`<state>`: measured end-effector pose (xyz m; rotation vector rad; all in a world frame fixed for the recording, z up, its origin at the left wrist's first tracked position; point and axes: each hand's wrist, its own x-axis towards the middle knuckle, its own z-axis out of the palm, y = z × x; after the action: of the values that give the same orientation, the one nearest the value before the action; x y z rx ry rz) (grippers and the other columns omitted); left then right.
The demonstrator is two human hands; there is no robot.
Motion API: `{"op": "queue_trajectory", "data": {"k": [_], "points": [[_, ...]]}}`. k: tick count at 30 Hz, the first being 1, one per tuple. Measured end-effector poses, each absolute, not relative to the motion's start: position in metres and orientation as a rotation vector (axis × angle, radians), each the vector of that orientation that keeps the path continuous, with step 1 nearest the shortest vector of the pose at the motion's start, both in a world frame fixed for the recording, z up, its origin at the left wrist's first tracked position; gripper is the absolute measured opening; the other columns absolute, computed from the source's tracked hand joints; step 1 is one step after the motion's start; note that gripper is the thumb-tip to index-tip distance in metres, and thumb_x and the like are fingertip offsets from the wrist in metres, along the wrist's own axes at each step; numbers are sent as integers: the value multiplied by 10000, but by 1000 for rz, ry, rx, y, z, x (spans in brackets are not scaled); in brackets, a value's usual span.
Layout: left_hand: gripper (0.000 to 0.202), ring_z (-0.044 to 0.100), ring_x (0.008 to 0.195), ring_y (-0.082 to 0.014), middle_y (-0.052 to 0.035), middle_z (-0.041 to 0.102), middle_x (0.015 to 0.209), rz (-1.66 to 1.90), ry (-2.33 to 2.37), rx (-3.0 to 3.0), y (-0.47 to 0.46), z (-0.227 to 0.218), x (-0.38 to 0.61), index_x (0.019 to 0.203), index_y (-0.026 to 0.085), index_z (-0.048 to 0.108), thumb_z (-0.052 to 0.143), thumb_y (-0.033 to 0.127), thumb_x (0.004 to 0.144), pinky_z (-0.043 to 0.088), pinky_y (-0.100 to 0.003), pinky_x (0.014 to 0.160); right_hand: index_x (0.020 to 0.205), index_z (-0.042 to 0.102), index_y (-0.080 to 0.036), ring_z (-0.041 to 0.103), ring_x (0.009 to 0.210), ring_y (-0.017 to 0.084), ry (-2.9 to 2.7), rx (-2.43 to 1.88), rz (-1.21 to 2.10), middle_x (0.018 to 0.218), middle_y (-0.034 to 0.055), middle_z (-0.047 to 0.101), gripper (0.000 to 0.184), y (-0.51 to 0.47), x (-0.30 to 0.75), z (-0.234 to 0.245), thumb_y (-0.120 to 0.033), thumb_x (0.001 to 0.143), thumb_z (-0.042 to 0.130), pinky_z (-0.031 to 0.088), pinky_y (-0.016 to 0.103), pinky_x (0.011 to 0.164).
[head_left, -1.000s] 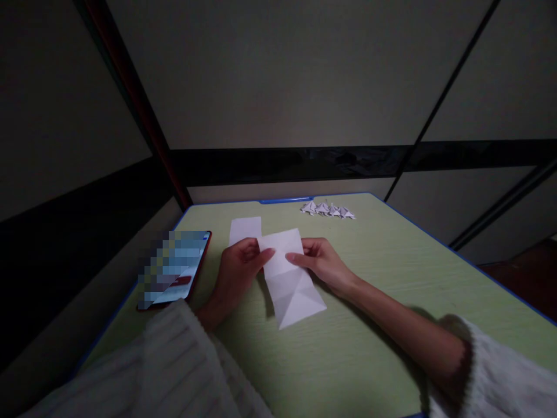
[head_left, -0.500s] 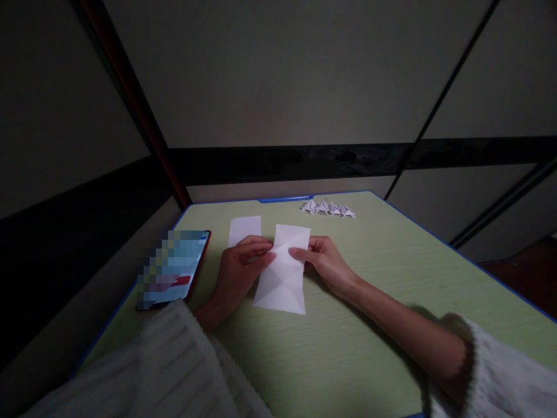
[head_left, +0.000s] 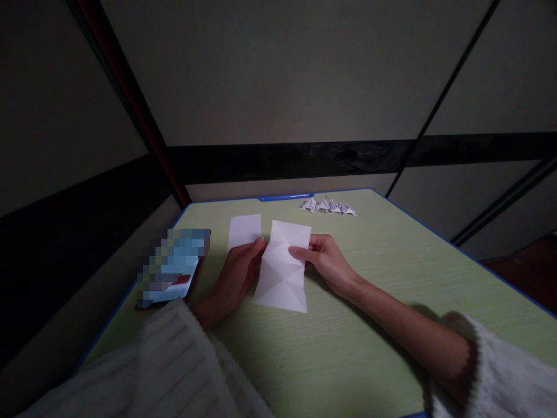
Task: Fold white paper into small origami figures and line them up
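A creased white sheet of paper [head_left: 282,267] stands tilted above the green table [head_left: 369,302], held at both side edges. My left hand [head_left: 237,273] pinches its left edge, fingers closed on it. My right hand [head_left: 324,261] grips the right edge with the thumb on the front face. Crease lines cross the sheet in an X pattern. A second white paper [head_left: 244,229] lies flat just behind my left hand.
A phone [head_left: 172,268] with a lit screen lies at the table's left edge. Several small folded paper pieces [head_left: 328,206] sit in a row at the far edge. A dark rail and wall panels stand behind the table.
The sheet has been turned from slanting right to nearly upright between my hands. My left fingers shifted from the front of the sheet to its left edge.
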<state>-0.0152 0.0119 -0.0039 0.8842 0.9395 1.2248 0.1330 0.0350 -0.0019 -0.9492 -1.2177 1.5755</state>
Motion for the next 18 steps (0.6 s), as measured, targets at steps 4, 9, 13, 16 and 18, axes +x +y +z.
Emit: {"op": "queue_trajectory", "data": {"k": [4,9,13,16,18], "points": [[237,563,572,-144,-37,635,633,1186,924,896,12,-6,-15,735,118,615,551,340,679,388,-210,455,561,577,-89,401,413,57,-1252,-947,1546,474,-14,520,180,35,133,-2,-243,521,660,274,213,435],[187,488,445,-98,1,582,517,1125,935,944,14,-9,-15,657,118,616,578,301,653,357,-199,430,564,574,-95,423,432,66,-1258,-944,1540,478,-19,516,182,37,134,-2,-248,517,660,300,221,461],[104,440,425,-65,37,543,463,1135,988,980,16,-13,-17,570,128,606,618,227,597,319,-175,425,570,582,-95,434,434,68,-1267,-948,1540,477,-18,525,182,37,134,-3,-247,514,665,314,225,472],[101,471,481,-75,27,587,523,1128,1024,1029,16,-15,-18,614,133,629,628,230,585,328,-178,457,567,587,-99,434,425,63,-1260,-949,1551,479,-15,542,174,38,133,-4,-236,505,673,311,217,462],[119,468,483,-75,23,597,542,1119,1057,1069,16,-15,-18,632,134,634,628,245,589,318,-181,454,566,589,-100,443,431,63,-1259,-937,1569,478,-17,548,171,38,133,-4,-224,492,683,310,209,458]]}}
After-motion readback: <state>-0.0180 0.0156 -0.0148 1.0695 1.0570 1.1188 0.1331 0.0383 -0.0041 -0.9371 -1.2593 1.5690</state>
